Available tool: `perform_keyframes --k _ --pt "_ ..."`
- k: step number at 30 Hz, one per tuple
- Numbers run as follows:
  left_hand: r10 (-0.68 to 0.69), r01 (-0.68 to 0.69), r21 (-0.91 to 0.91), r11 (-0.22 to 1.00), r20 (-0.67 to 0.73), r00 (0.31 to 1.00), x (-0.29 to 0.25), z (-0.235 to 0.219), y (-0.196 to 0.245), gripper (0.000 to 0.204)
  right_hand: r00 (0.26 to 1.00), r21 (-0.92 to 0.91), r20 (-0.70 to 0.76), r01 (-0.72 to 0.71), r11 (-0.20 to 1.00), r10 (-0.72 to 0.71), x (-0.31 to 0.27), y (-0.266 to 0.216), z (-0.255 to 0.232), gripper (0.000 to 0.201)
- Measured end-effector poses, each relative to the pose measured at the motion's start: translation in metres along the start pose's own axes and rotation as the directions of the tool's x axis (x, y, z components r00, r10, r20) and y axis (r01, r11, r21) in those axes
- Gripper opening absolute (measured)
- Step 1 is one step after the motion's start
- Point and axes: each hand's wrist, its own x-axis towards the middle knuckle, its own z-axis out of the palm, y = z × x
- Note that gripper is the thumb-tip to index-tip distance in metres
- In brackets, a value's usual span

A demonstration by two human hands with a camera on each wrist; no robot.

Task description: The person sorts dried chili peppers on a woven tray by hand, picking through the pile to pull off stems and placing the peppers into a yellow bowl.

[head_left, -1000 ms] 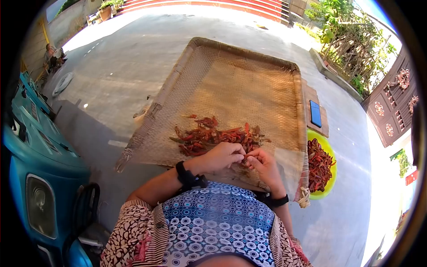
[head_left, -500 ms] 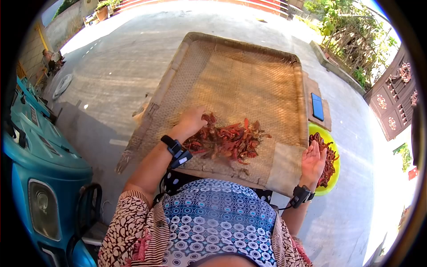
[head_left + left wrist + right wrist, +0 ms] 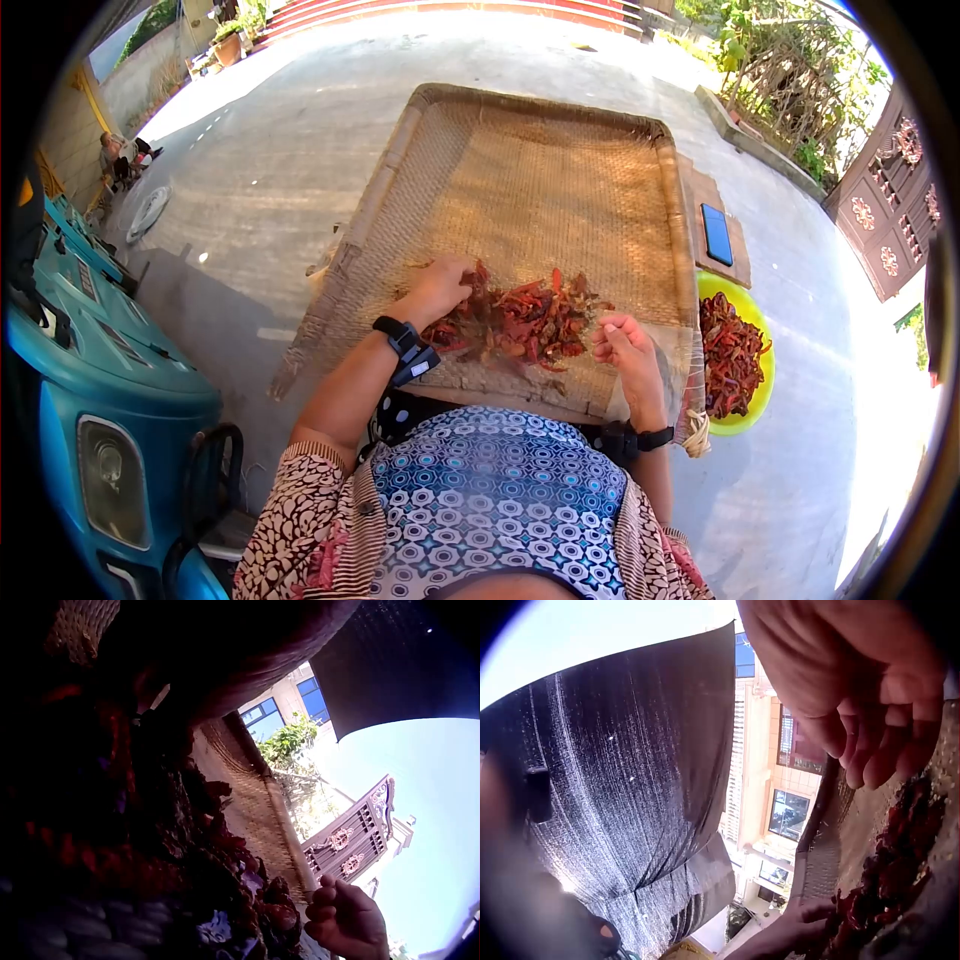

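Observation:
Dried red peppers [image 3: 535, 320] lie heaped on the near half of a woven tray [image 3: 560, 190]. At the heap's left side, the left hand [image 3: 438, 290] reaches down with bent fingers touching the peppers; its fingertips are hidden and the left wrist view is too dark to tell a grip. Just right of the heap, the right hand [image 3: 632, 360] is above the tray, fingers loosely bent, with nothing visible in them; the right wrist view shows this hand [image 3: 877, 697] above the peppers [image 3: 892, 870]. More red peppers [image 3: 732, 360] fill a yellow bowl [image 3: 765, 390] beyond the tray's right edge.
A blue-screened phone [image 3: 716, 233] lies on cardboard [image 3: 738, 262] beside the tray's right edge. On the left stands a teal vehicle [image 3: 120, 380]. A person [image 3: 112, 155] sits in the far left background, and a planted bed [image 3: 770, 160] is at the far right.
Both hands were together over the heap, then parted. The right hand has since come back left from beside the yellow bowl to the tray. The left hand has stayed at the heap's left side.

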Motion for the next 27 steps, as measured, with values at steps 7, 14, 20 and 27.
perform_keyframes --k 7,14,20,27 --pt "-0.020 0.020 0.012 1.000 0.030 0.999 -0.002 -0.003 0.003 0.027 0.980 -0.224 0.180 -0.046 0.973 0.088 0.004 0.021 0.015 0.016" --pt "0.057 -0.062 -0.048 0.997 -0.099 0.993 -0.013 -0.015 0.032 0.023 0.981 -0.208 0.183 -0.029 0.978 0.068 0.001 0.020 0.019 0.017" --pt "0.169 -0.161 -0.269 0.949 0.007 0.986 -0.039 -0.022 0.085 0.024 0.967 -0.189 0.253 0.064 0.980 -0.014 0.000 -0.011 0.051 0.016" --pt "0.206 -0.004 -0.648 0.761 0.237 0.949 -0.050 0.008 0.088 0.017 0.952 -0.188 0.300 0.117 0.975 -0.056 0.004 -0.002 0.064 0.015"
